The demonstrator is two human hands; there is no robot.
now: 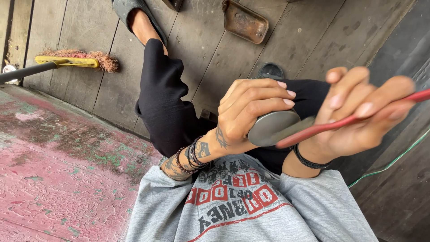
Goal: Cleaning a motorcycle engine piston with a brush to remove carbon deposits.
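My left hand is closed around a round grey metal piece, held over my lap; the wrist carries bead bracelets and tattoos. My right hand, blurred, grips a slim red-handled tool whose end lies against the metal piece. A black band sits on the right wrist. Both hands are above my black trousers and grey printed shirt.
A worn red and green painted surface lies at my left. On the grey plank floor are a yellow brush, a rusty metal tray and a dark sandal. A green wire runs at right.
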